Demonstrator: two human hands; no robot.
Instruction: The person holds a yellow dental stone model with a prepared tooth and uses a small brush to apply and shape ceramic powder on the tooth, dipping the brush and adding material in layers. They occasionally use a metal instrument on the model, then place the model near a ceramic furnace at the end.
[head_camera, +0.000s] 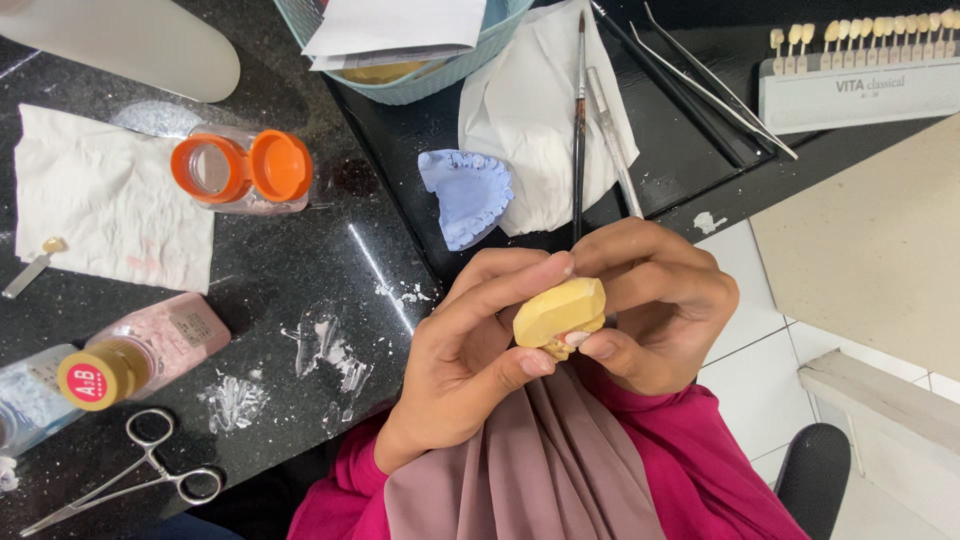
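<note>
A yellow dental cast (560, 312) was held between both hands, just off the edge of the black worktop (300, 270), above a pink sleeve and mauve cloth. Left hand (470, 355): fingers closed on the cast, thumb pressed at its lower side, index laid along the top. Right hand (655, 300): fingers curled round the cast's far side; a thin brush (580, 120) and a metal instr. (612, 135) were gripped alongside. Relative to the cast: a blue dental model (467, 195) was noted just above it, touching a white tissue (535, 110); an open jar w/ orange lid (243, 170) up-left; a pink bottle w/ yellow cap (140, 355) and scissors-type forceps (150, 470) well to the left; a tooth shade guide (860, 75) up-right.
</note>
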